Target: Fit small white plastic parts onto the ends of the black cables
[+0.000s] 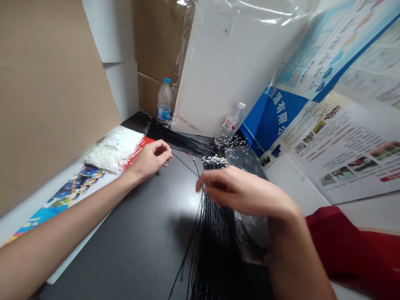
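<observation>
My left hand is over the left side of the dark tabletop, thumb and fingers pinched together. A thin black wire runs from its fingertips toward the right. My right hand hovers over a thick bundle of black wires, its fingers bent and slightly blurred. Its fingertips are close to the loose wires at the bundle's left edge; whether they grip one I cannot tell. Small white ends top the bundle just beyond this hand.
More black wires lie along the back. A clear bag of white pieces sits at the left. Two plastic bottles, one blue-capped and one white-capped, stand at the back. Clear plastic lies right of the bundle; red cloth is at right.
</observation>
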Demonstrator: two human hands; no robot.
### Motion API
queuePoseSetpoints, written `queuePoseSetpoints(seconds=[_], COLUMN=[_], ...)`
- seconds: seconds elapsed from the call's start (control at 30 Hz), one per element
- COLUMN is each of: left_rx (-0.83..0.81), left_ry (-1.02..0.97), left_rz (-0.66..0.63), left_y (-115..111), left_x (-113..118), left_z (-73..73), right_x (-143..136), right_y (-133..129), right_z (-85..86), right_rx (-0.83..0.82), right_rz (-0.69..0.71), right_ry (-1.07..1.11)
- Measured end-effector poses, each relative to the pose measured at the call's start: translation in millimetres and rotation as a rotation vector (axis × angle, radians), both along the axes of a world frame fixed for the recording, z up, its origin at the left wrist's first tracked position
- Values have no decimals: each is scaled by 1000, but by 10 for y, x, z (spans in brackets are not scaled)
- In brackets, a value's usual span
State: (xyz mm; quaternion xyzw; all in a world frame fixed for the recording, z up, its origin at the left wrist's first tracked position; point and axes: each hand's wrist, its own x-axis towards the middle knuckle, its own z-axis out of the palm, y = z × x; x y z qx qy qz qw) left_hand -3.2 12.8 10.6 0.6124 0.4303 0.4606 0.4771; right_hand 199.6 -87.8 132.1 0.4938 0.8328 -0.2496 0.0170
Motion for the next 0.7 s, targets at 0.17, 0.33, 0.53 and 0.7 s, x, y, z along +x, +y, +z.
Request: queuePoseSetpoints(seconds=[0.17,0.33,0.53,0.7], left_rx=[309,503,608,637], left_ry=[366,554,696,726], left_rz=[-107,-237,-266,-207], left_y=[95,208,375,367], left_x=[376,991,1481,1291], left_z=[158,184,19,-74], right_x=[-4,106,285,359], right_y=[-347,-563,-883,-827], right_z=[80,-48,164,232], right_rx=[14,361,467,477], right_rz=[16,-185,-203,-266], right_ry=[-278,-444,-335,-292])
